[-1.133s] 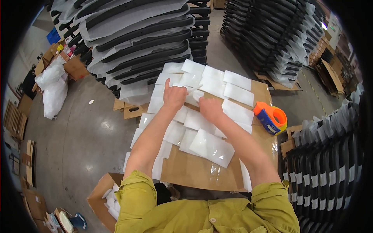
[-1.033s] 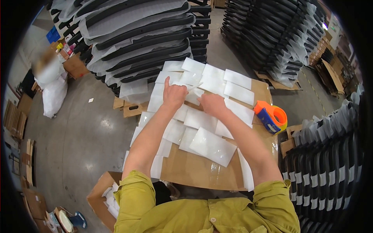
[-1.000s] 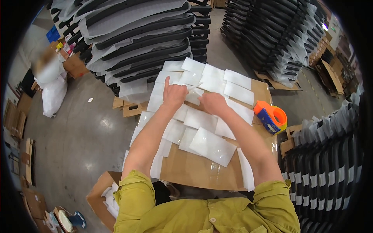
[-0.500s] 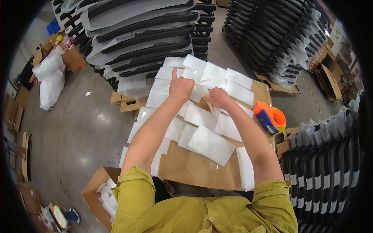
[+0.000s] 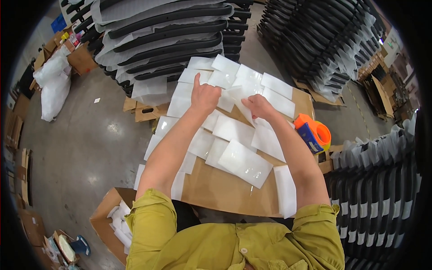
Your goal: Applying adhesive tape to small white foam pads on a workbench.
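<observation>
White foam sheet (image 5: 238,97), pinched at its edge in the closed fingers of the right hand (image 5: 260,107)! Slants between both hands, among the other white sheets (image 5: 246,163). Across to the left hand (image 5: 206,97): curled, with one finger straight up, cannot tell whether gripping. Beneath, brown cardboard (image 5: 220,191); to the right, an orange-and-blue tape dispenser (image 5: 308,137).

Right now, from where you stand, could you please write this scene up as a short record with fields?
Left hand: over thin white rectangular sheets, one finger extended; grip unclear
Right hand: fingers pinching a raised thin white sheet
Surface: flat brown cardboard top, partly covered by sheets
Right edge: orange-and-blue plastic tape dispenser
Lower left: open brown cardboard box holding white pieces
Beyond: stacked curved black parts
</observation>
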`<act>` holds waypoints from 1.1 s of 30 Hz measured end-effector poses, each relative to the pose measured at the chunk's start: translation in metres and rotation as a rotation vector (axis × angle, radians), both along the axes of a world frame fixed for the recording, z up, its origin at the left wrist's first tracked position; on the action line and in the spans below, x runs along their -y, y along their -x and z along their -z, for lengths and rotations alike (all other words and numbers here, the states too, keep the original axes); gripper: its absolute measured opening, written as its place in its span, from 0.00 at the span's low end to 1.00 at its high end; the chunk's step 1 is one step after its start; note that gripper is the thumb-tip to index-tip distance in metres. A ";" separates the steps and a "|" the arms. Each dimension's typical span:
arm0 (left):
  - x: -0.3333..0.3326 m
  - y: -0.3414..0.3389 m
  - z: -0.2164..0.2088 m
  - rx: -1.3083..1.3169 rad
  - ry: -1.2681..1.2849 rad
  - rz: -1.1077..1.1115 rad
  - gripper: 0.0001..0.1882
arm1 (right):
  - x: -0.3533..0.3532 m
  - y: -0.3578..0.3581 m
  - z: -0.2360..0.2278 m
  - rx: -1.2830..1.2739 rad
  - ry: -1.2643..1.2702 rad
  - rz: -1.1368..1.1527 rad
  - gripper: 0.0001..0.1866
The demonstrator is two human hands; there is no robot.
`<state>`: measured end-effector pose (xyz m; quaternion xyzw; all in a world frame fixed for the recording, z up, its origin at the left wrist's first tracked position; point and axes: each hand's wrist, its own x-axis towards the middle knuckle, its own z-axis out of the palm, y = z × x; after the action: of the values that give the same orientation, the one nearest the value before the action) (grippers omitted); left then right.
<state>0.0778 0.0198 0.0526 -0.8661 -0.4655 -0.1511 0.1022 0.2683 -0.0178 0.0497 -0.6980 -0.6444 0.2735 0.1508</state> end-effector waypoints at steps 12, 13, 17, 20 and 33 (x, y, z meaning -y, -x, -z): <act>0.002 0.009 0.008 0.115 -0.048 0.032 0.06 | 0.012 0.004 -0.001 0.042 -0.092 -0.012 0.25; 0.002 0.010 0.008 0.142 -0.058 0.038 0.06 | 0.016 0.007 -0.002 0.094 -0.155 -0.060 0.25; 0.006 0.005 0.007 0.057 -0.092 -0.016 0.03 | 0.038 0.030 -0.009 0.237 -0.166 -0.182 0.21; 0.008 0.007 0.015 0.045 -0.249 0.037 0.02 | 0.043 0.044 -0.005 0.509 -0.119 -0.303 0.17; 0.014 0.018 0.020 0.069 -0.396 0.198 0.09 | 0.002 0.025 0.003 -0.997 0.104 0.293 0.15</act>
<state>0.0600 0.0062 0.0322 -0.8649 -0.3427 -0.2782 0.2388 0.2437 -0.0195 0.0463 -0.5722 -0.3755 0.5806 0.4411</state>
